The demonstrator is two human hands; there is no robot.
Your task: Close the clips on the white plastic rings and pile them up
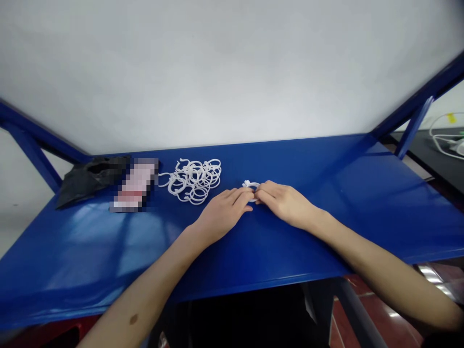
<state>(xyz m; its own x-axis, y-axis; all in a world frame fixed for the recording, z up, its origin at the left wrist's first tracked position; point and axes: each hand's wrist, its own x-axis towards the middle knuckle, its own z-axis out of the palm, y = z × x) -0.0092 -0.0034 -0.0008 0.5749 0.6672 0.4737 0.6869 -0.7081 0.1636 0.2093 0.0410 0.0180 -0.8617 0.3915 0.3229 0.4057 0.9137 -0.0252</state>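
Above the blue table, my left hand [226, 212] and my right hand [284, 200] meet near the middle, fingertips close together. Both are closed on one white plastic ring [252, 184], a thin open-looking loop with a small knob at its upper left. My left hand pinches its lower left part, and my right fingers grip its right side. The fingers hide the lower part of the loop. To the left of my hands lies a loose pile of similar white rings [197, 178], several of them tangled together.
A blue table [282, 251] has slanted side braces, with a pale wall panel [232, 72] rising behind it. A black bag [83, 181] and a blurred-out pinkish object [136, 183] lie at the left. White cable [444, 145] rests on a dark surface at far right.
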